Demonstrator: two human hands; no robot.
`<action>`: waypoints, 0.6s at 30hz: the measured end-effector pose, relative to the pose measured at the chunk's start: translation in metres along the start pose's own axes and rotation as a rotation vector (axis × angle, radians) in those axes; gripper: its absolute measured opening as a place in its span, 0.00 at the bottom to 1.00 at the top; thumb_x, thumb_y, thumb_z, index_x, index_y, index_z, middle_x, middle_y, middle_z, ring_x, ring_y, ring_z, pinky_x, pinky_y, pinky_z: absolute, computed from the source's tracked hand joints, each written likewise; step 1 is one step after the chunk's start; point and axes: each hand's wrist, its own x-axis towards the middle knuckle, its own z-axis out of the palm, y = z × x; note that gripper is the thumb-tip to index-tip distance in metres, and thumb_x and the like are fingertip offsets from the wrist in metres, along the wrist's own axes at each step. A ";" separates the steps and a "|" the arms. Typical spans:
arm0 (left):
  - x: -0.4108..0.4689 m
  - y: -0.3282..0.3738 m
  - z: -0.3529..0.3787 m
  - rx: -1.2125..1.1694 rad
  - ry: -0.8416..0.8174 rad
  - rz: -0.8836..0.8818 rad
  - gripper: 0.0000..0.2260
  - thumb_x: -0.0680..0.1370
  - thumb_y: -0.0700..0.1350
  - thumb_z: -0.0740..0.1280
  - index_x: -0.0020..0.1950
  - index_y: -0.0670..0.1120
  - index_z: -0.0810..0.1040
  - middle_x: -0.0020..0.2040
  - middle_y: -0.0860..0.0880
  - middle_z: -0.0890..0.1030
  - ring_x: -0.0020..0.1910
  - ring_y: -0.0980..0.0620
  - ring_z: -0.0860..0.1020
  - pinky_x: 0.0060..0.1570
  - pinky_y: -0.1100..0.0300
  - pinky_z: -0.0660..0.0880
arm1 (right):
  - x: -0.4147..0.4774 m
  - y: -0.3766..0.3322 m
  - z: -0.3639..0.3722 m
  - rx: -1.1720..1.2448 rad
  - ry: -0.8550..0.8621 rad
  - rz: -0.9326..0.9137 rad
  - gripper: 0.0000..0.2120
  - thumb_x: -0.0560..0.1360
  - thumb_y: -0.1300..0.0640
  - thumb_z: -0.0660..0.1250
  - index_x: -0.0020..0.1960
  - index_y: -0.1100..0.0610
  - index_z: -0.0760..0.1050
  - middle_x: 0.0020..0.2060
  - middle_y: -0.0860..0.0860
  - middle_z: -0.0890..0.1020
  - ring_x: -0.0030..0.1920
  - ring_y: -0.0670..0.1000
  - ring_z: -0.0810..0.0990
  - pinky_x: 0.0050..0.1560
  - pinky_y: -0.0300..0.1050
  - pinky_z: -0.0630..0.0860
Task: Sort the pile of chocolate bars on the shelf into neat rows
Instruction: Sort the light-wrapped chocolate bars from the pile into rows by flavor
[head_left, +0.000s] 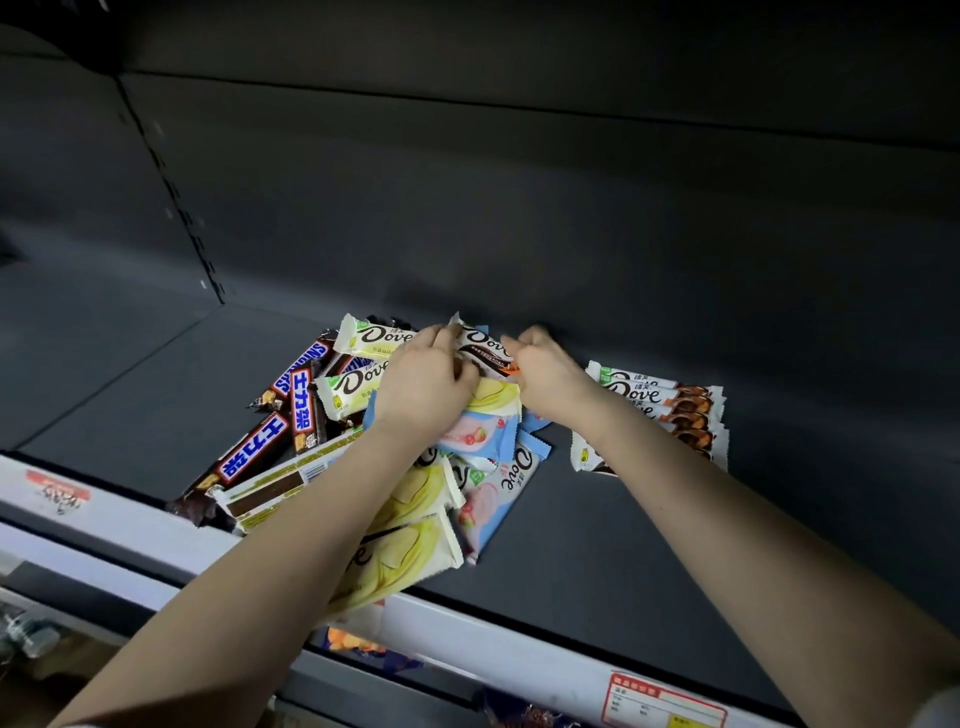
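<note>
A loose pile of chocolate bars (363, 457) lies on the dark shelf (597, 519): brown Snickers bars (249, 452) at its left, yellow and pale-blue Dove bars in the middle. Both hands reach to the pile's far edge. My left hand (426, 384) and my right hand (545, 374) together hold one white-and-brown Dove bar (485, 345), each pinching an end of it. To the right a small overlapped row of white Dove bars with orange-brown ends (670, 415) lies partly behind my right forearm.
The shelf's back wall (519, 208) rises just behind the pile. A slotted upright (176, 197) runs down the back left corner. A pale front rail carries a price label (660, 701). Bare shelf floor (130, 389) spreads left of the pile.
</note>
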 end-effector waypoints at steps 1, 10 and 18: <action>0.000 -0.001 -0.001 -0.045 0.019 -0.012 0.22 0.78 0.48 0.58 0.71 0.44 0.65 0.65 0.46 0.72 0.61 0.46 0.72 0.60 0.56 0.68 | -0.001 0.000 0.000 -0.015 0.028 -0.030 0.27 0.75 0.69 0.58 0.73 0.59 0.59 0.64 0.58 0.63 0.60 0.56 0.73 0.62 0.47 0.70; 0.003 -0.002 -0.009 -0.308 0.254 0.013 0.19 0.78 0.40 0.62 0.69 0.43 0.68 0.59 0.44 0.74 0.59 0.48 0.72 0.56 0.67 0.63 | -0.016 -0.002 -0.014 -0.148 0.547 -0.238 0.31 0.62 0.77 0.64 0.63 0.62 0.73 0.58 0.60 0.75 0.60 0.62 0.72 0.57 0.58 0.74; -0.006 0.044 0.004 -0.330 0.186 0.198 0.20 0.77 0.35 0.63 0.69 0.40 0.68 0.66 0.40 0.72 0.64 0.43 0.71 0.62 0.66 0.61 | -0.064 0.041 -0.020 -0.194 0.594 -0.174 0.26 0.63 0.73 0.69 0.60 0.61 0.75 0.55 0.60 0.77 0.52 0.65 0.75 0.56 0.59 0.73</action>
